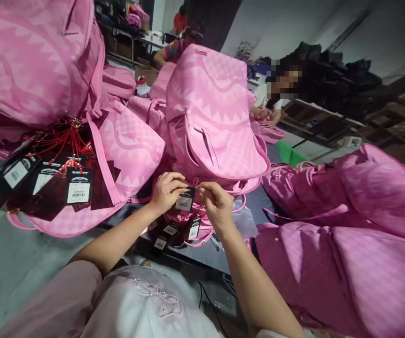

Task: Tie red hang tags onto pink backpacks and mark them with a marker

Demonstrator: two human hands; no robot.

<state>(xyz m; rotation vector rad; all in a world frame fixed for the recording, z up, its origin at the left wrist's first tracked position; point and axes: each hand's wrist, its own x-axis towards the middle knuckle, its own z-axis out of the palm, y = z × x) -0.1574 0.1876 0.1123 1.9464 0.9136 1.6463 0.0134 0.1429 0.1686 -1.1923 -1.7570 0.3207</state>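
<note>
My left hand [168, 191] pinches the top of a black hang tag [184, 199] with a white barcode label. Close by on the right, my right hand [217, 203] has its fingers pressed together near the tag's upper corner; whatever sits in that pinch is too small to make out. Just beyond both hands stands a pink backpack [213, 108] with a shark-mouth print, its lower edge near my fingertips. Below the hands, several more black tags [170, 229] hang over pink straps at the table edge.
To the left, pink backpacks [29, 61] are piled up, with a bunch of black tags on red strings [79, 185]. More pink bags [329, 263] lie on the right. A green bin [292, 154] and a co-worker [276, 94] are behind. Clear plastic [245, 220] lies on the table.
</note>
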